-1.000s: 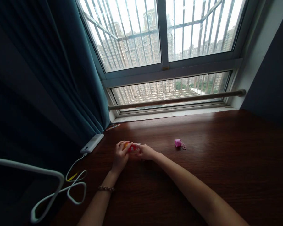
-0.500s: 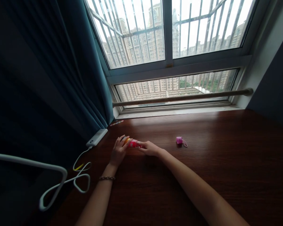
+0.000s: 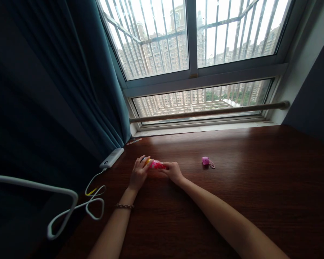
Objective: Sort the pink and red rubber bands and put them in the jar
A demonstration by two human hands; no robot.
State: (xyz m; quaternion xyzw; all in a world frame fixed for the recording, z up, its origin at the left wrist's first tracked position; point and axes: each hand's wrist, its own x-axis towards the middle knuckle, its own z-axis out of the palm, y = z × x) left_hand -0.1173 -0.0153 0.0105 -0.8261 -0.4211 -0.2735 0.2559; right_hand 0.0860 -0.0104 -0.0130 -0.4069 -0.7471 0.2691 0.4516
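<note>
Between my hands lies a small pink-and-red tube-shaped container [image 3: 157,164] with a yellow and dark left end, on its side at or just above the brown tabletop. My left hand [image 3: 139,172] is closed over its yellow end, fingers across the top. The right end is gripped by my right hand [image 3: 174,171], thumb and fingers around it. My fingers hide both ends, so its exact kind is unclear. To the right, apart from both hands, a pink cube-like piece [image 3: 205,160] with a strap loop rests on the table.
A white power strip [image 3: 112,159] lies by the blue curtain [image 3: 97,90] at left, its white cable [image 3: 95,201] looping along the table edge. Small round stickers [image 3: 134,141] sit near the back left corner. A rail [image 3: 205,112] crosses the window behind the table [image 3: 245,187].
Both hands and the tube-shaped container have shifted slightly to the right. My right hand's fingers sit a little farther along its right end, showing more of the pink-and-red part.
</note>
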